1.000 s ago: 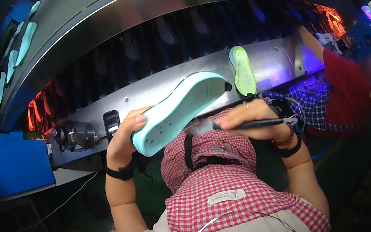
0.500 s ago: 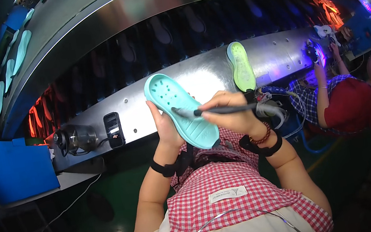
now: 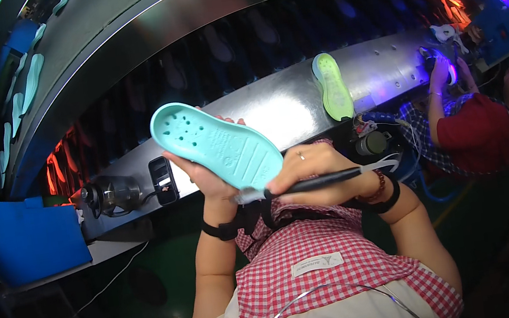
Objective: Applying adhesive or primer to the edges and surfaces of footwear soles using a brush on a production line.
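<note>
Holding a black pen-like tool [image 3: 326, 180] in the right hand [image 3: 314, 167], fingers closed round the shaft, tip at the lower edge of the sole. Left hand [image 3: 208, 175] grips the mint-green shoe sole [image 3: 217, 146] from behind, fingers wrapped on the far side, thumb side at the lower rim. Sole is up in front of the chest, above the red checked apron [image 3: 322, 266], clear of the tabletop [image 3: 110, 244].

Handling, by judgement: looks like moulded foam or rubber, so light, somewhat flexible, not fragile, matte enough not to slip. Best hold is across the waist or along the edges, as now, leaving the tread face free for the tool.

Orientation: long axis runs diagonally, rounded end with small holes up-left, other end down-right toward the right hand. Tread face is turned to the camera.

Further out: black box [image 3: 162, 180] and a motor-like unit [image 3: 110, 193] on the steel front of the conveyor machine [image 3: 273, 107]. A yellow-green sole [image 3: 332, 86] sits upright on that steel ledge. Far right, another person in a red apron [image 3: 479, 140] works under violet light.
</note>
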